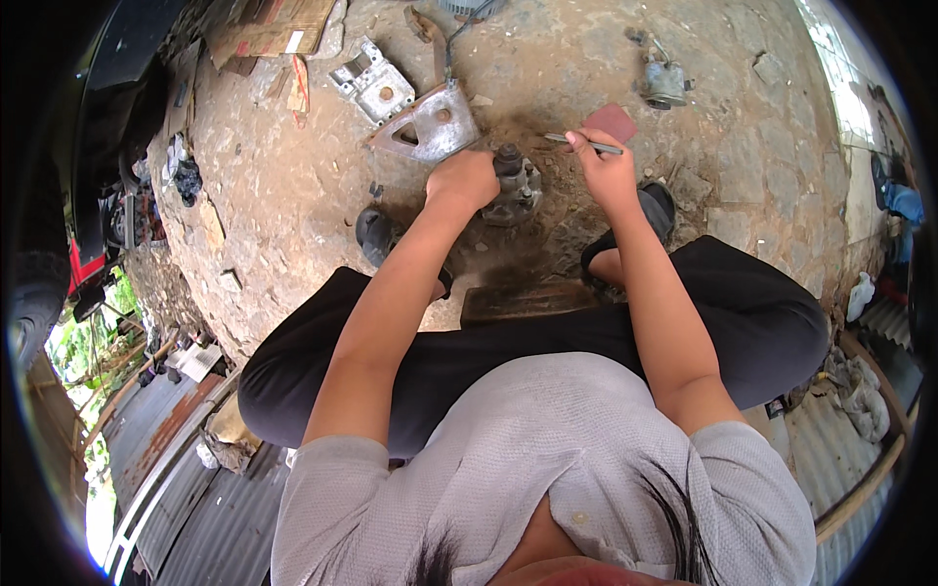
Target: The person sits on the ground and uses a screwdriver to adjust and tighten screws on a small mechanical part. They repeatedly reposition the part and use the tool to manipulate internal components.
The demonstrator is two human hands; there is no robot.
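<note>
A dark, greasy metal machine part [513, 188] with a round shaft end stands upright on the ground between my feet. My left hand [464, 182] is closed at its left side, against it, with the fingertips hidden. Just beyond that hand lies a grey metal bracket plate [430, 125] with a triangular opening. My right hand [608, 176], right of the part, pinches a thin, pen-like metal tool [605, 148] pointing left. Behind those fingers shows a reddish sheet like sandpaper [614, 119]; whether the hand touches it I cannot tell.
A silvery cast housing [376, 86] lies beyond the bracket. Another small metal part [664, 82] stands at the far right. Flattened cardboard [274, 27] lies at the far left. A dark wooden board [528, 303] is between my feet. Corrugated sheets [210, 508] are at the lower left.
</note>
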